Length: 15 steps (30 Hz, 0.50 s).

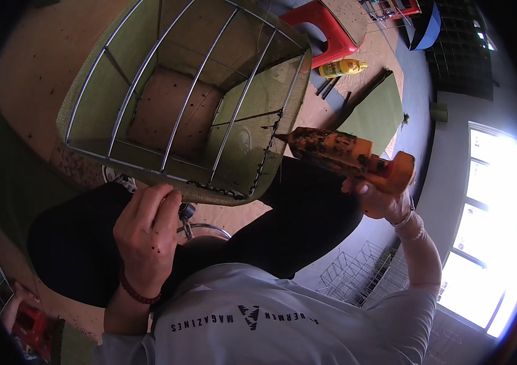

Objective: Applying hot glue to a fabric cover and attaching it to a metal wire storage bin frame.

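A wire-framed basket lined with green woven fabric point(286, 82) tilts across my lap, its open side crossed by several metal wires. My left hand point(146, 228) is closed, pinching the near fabric edge at the rim. In my right hand point(386, 198) is an orange glue gun point(334, 149) smeared with dark residue. Its nozzle tip points left and meets, or nearly meets, the basket's right rim. Dark, bumpy glue point(261, 164) runs along that rim and around the near right corner. The fingers round the glue gun's handle are partly hidden.
Beyond the basket stand a red stool point(346, 45) and a yellow bottle point(342, 67). Green fabric point(381, 109) and dark sticks point(330, 88) lie nearby. Wire frames point(359, 267) are at the right, below a bright window point(483, 225). Another person's hand point(22, 294) shows lower left.
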Motion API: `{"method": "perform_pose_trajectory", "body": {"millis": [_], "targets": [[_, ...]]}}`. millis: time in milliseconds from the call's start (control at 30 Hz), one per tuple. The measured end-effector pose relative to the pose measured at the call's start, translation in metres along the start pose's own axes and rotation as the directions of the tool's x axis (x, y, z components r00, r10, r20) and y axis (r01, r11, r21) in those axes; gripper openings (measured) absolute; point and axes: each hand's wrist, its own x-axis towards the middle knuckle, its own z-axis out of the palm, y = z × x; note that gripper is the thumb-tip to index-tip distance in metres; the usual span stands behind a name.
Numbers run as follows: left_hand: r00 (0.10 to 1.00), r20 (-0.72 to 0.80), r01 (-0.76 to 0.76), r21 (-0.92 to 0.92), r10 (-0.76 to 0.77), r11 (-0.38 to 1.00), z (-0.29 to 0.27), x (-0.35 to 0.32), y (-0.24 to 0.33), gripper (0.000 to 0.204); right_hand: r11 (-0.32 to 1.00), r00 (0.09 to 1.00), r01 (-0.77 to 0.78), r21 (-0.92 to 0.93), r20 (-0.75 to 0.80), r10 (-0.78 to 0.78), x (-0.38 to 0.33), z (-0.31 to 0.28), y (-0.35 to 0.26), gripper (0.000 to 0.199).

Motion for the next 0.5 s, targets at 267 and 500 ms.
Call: {"method": "perform_pose_trajectory", "body": {"millis": [267,500], "targets": [[0.999,0.009,-0.042,-0.003,0.043,0.999,0.001,-0.001,-0.004,0.023,0.810,0.995,-0.092,0.579,0.078,0.058,-0.002,-0.007,0.004,0.051],[0.996,-0.003,-0.086,0.012,0.086,0.996,0.002,0.009,-0.004,0.017,0.247,0.977,0.208,0.946,-0.212,-0.009,0.053,0.014,0.122,0.077]]}}
